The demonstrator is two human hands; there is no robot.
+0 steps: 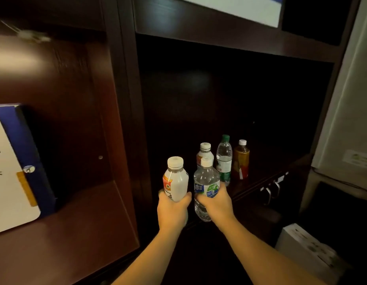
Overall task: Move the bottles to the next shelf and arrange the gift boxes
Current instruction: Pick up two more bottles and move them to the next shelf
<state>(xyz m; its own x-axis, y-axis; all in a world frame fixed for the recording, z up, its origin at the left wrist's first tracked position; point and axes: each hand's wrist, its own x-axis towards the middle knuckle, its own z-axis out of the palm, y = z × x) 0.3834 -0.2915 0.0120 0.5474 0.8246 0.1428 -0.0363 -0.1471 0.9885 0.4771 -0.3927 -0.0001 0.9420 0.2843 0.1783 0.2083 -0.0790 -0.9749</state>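
Note:
My left hand (pixel 172 211) grips a white milky bottle (pixel 176 179) with a white cap and an orange label. Beside it, my right hand (pixel 216 204) holds a clear water bottle (pixel 206 182) with a blue-green label. Both bottles are upright at the front of the dark middle shelf (pixel 258 179). Behind them on that shelf stand three more: a white-capped bottle (pixel 204 151), a green-capped clear bottle (pixel 224 159) and a brown tea bottle (pixel 241 159). A blue and white gift box (pixel 16 167) stands in the left compartment.
A wooden divider (pixel 129 120) separates the left compartment from the middle shelf. Another blue and white box (pixel 250 9) sits on the shelf above. Metal drawer handles (pixel 272 191) show below the shelf edge. A white carton (pixel 308 251) lies low right, next to a pale wall.

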